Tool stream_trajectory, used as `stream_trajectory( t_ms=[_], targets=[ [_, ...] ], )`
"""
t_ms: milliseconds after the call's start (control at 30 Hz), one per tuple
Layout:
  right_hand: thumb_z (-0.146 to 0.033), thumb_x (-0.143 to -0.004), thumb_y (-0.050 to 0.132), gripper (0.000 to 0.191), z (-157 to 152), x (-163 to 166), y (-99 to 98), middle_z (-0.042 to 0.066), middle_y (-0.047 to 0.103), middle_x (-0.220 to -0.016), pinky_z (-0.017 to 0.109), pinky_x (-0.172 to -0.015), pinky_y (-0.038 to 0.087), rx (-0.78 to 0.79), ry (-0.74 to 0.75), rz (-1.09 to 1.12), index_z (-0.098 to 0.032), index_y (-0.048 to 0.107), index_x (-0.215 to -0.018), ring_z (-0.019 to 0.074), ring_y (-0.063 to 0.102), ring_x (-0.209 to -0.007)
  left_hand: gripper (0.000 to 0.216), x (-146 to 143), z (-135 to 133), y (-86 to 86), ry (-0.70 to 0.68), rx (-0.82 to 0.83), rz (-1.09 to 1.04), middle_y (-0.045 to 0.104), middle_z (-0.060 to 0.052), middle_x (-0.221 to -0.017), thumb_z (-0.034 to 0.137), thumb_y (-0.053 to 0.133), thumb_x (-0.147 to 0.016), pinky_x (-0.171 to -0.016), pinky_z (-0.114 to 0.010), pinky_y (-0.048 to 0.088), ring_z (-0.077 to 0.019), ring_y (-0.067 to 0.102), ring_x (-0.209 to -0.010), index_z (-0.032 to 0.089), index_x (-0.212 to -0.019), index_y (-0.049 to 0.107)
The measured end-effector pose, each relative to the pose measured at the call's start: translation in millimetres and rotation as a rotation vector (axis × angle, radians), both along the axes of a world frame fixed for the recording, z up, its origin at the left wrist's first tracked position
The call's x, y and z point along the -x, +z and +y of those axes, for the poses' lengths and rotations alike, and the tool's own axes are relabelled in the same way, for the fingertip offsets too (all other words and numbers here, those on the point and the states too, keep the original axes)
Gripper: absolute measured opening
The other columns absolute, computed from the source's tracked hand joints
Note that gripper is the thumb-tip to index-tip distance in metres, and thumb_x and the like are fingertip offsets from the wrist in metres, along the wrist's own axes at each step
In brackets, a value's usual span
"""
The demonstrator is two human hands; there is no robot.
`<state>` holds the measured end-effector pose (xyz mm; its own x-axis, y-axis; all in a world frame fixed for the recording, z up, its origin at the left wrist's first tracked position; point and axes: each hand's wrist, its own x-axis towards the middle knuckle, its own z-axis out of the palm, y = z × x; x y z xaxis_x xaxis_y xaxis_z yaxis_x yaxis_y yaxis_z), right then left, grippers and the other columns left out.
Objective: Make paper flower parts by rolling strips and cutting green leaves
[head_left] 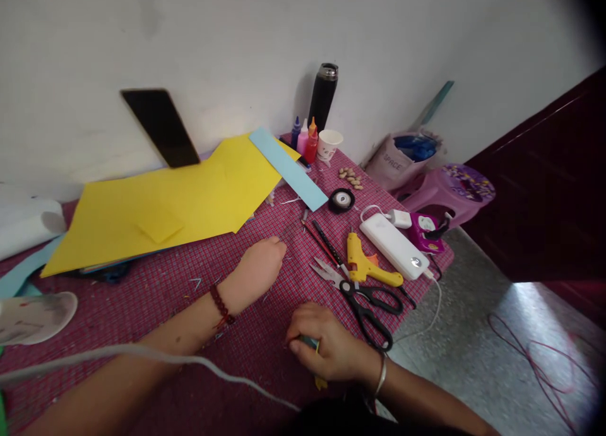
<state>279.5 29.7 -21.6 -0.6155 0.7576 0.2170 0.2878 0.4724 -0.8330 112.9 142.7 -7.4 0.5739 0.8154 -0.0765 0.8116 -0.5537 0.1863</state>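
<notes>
- The yellow paper [180,196] lies beyond the left hand [260,265], which rests knuckles-up on the checked cloth [142,297]; its grip cannot be told.
- The right hand [326,347] closes around a paper scrap [310,343].
- The scissors [353,291] lie just right of it.

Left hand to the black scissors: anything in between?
Nothing visible. Only bare checked cloth lies between the left hand and the scissors. The pencils lie farther back, and the glue gun past the blades. The right hand, closed on a small blue-and-yellow piece, sits nearer the viewer, off that line.
</notes>
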Motion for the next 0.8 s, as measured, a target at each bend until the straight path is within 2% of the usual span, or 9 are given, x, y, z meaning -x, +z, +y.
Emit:
stream_trajectory(
  t_ms=[200,300,400,567,800],
  targets=[
    [-0.022,-0.086,0.046,0.015,1.8,0.0,1.9,0.002,0.061,-0.069,0.029,-0.069,0.040,-0.014,0.012,-0.004,-0.018,0.057,-0.076,0.0154,0.053,-0.069,0.017,-1.0,8.1,1.8,0.026,-0.002,0.007,0.063,-0.009,-0.080,0.007,0.045,-0.083,-0.067,-0.032,0.045,-0.0200,0.060,-0.071,0.014,-0.078,0.059],
    [-0.021,-0.086,0.047,0.014,2.4,-0.2,1.7,0.002,0.062,-0.069,0.029,-0.068,0.040,-0.021,0.006,0.001,-0.018,0.057,-0.077,0.0152,0.054,-0.069,0.012,0.4,14.9,2.1,0.099,0.114,-0.175,0.063,-0.004,-0.074,0.009,0.051,-0.079,-0.065,-0.028,0.044,-0.0163,0.059,-0.068,0.016,-0.072,0.058],
    [-0.022,-0.086,0.047,0.014,2.4,-0.2,2.1,0.002,0.062,-0.069,0.028,-0.067,0.039,-0.026,0.006,-0.005,-0.018,0.057,-0.077,0.0151,0.053,-0.068,0.013,-1.1,16.1,0.4,0.080,0.220,-0.335,0.063,-0.001,-0.070,0.009,0.052,-0.077,-0.063,-0.025,0.042,-0.0133,0.057,-0.065,0.017,-0.068,0.059],
    [-0.024,-0.088,0.045,0.017,1.7,0.1,3.0,0.002,0.061,-0.069,0.029,-0.067,0.040,-0.032,0.011,-0.027,-0.018,0.057,-0.076,0.0154,0.054,-0.067,0.021,-6.3,9.3,-2.5,0.002,0.163,-0.258,0.061,-0.003,-0.071,0.009,0.049,-0.081,-0.068,-0.028,0.043,-0.0147,0.056,-0.067,0.016,-0.065,0.059],
    [-0.023,-0.088,0.044,0.016,2.1,-0.4,2.1,0.003,0.063,-0.071,0.030,-0.070,0.041,-0.034,0.031,-0.051,-0.019,0.055,-0.077,0.0163,0.055,-0.070,0.018,-4.3,10.1,3.9,-0.058,0.190,-0.202,0.063,-0.005,-0.079,0.006,0.049,-0.080,-0.072,-0.028,0.046,-0.0160,0.059,-0.073,0.015,-0.076,0.064]
  ],
)
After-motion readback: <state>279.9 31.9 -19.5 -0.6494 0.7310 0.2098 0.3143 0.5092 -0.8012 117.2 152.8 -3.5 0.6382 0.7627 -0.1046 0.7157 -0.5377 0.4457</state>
